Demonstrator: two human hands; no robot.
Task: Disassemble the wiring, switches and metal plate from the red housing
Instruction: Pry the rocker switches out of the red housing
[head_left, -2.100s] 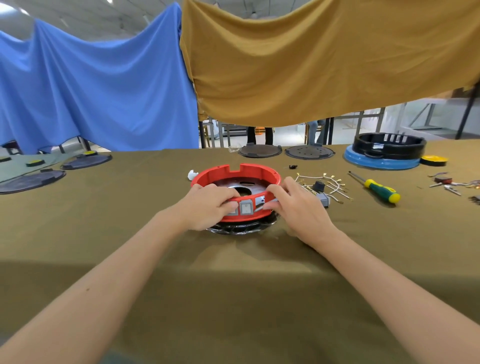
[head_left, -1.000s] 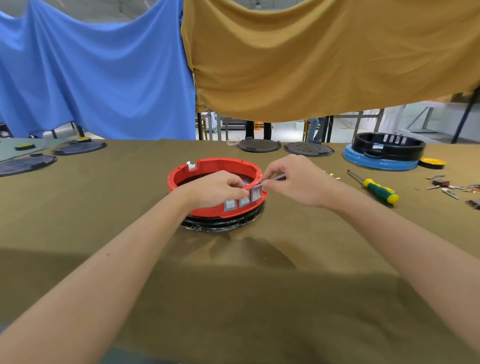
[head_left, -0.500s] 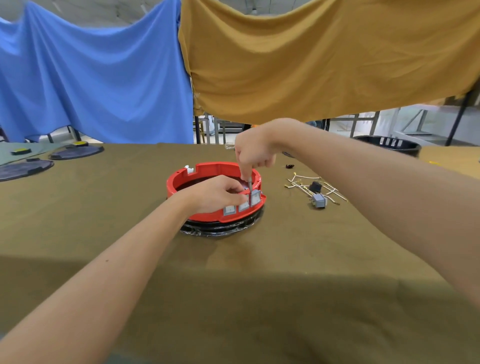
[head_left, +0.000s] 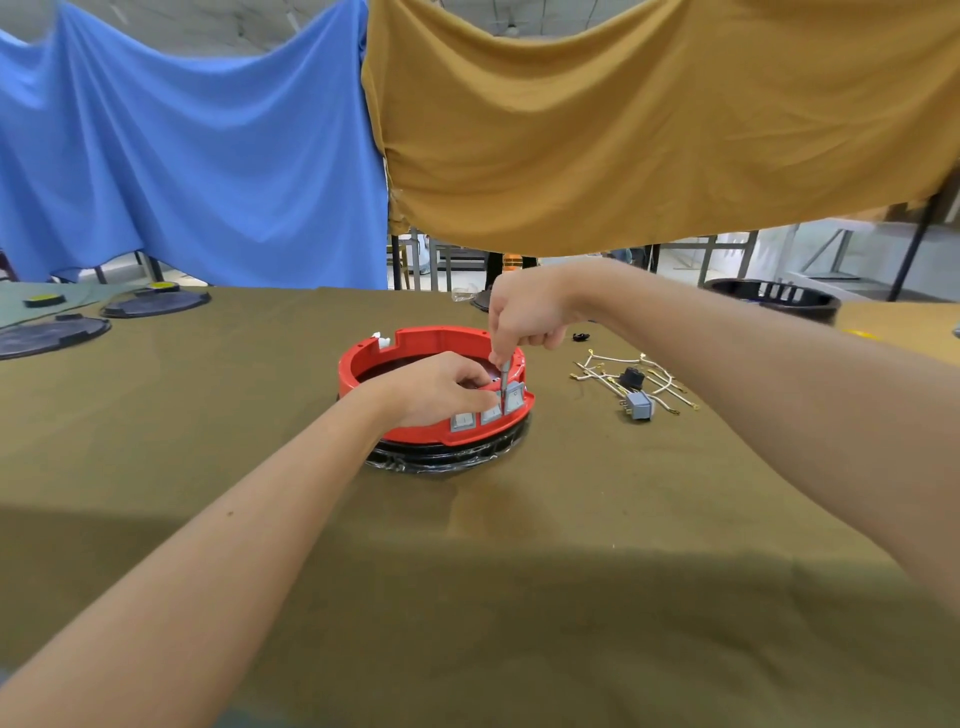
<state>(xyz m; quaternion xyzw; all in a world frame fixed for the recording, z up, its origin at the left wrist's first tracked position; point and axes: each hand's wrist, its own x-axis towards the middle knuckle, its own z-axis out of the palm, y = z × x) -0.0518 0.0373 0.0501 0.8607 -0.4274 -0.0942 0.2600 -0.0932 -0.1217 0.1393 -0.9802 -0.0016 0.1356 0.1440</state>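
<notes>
The round red housing (head_left: 426, 340) stands on a black base (head_left: 447, 457) in the middle of the table. Three grey switches (head_left: 491, 413) sit in its near wall. My left hand (head_left: 439, 387) grips the housing's near rim just above the switches. My right hand (head_left: 524, 312) is raised over the rim and grips a thin grey metal tool (head_left: 503, 382) held upright, its tip down beside the rightmost switch. Inside the housing, the metal plate is mostly hidden by my hands.
Loose white wires (head_left: 623, 371), a black part and a removed grey switch (head_left: 640, 406) lie right of the housing. Dark round plates (head_left: 52, 332) sit far left. A black housing (head_left: 774, 299) shows behind my right arm. Blue and mustard cloths hang behind.
My right hand rose from the housing's front rim, turned the thin tool upright and set its tip down by the rightmost switch. My left hand stayed on the rim.
</notes>
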